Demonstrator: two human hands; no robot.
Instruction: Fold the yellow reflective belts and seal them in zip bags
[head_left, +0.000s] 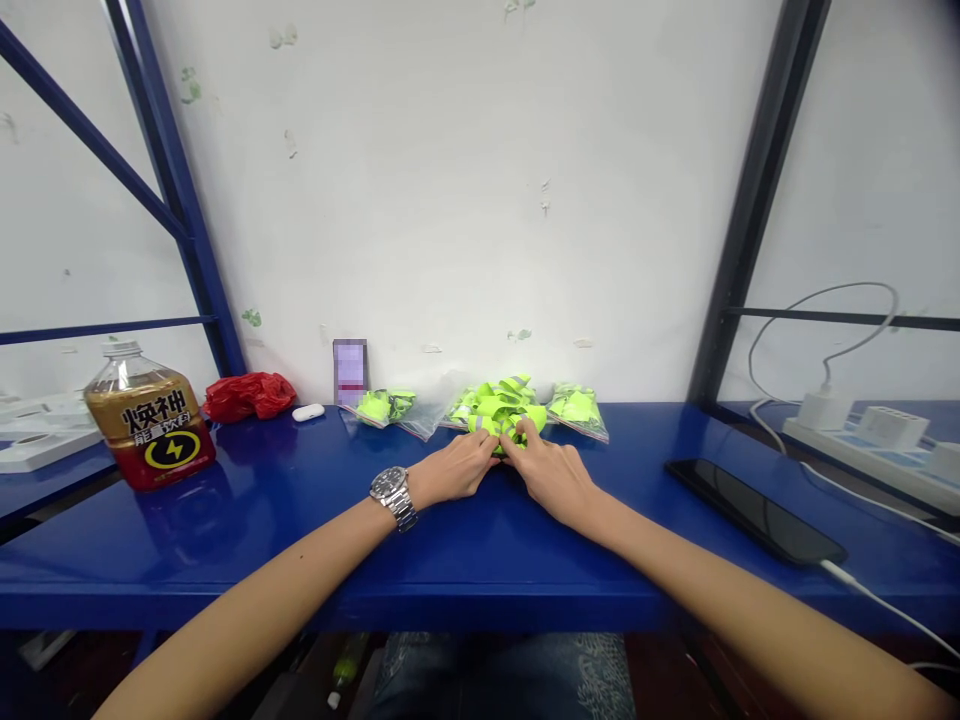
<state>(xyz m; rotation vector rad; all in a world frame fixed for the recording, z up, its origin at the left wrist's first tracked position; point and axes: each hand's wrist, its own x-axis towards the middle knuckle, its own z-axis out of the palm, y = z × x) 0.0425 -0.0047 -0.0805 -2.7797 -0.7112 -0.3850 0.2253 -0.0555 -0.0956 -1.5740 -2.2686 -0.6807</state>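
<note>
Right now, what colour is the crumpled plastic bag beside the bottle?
Red, seen best in the head view.

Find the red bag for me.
The red bag is at the back left of the blue table in the head view, between the bottle and the white case.

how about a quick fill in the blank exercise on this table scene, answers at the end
The left hand and right hand meet at neon strips on a ____ table.
The watch is on the person's ____ wrist.
The crumpled bag beside the drink bottle is ____.
The cable plugged into the phone lying flat is ____.
Missing words: blue; left; red; white.
</note>
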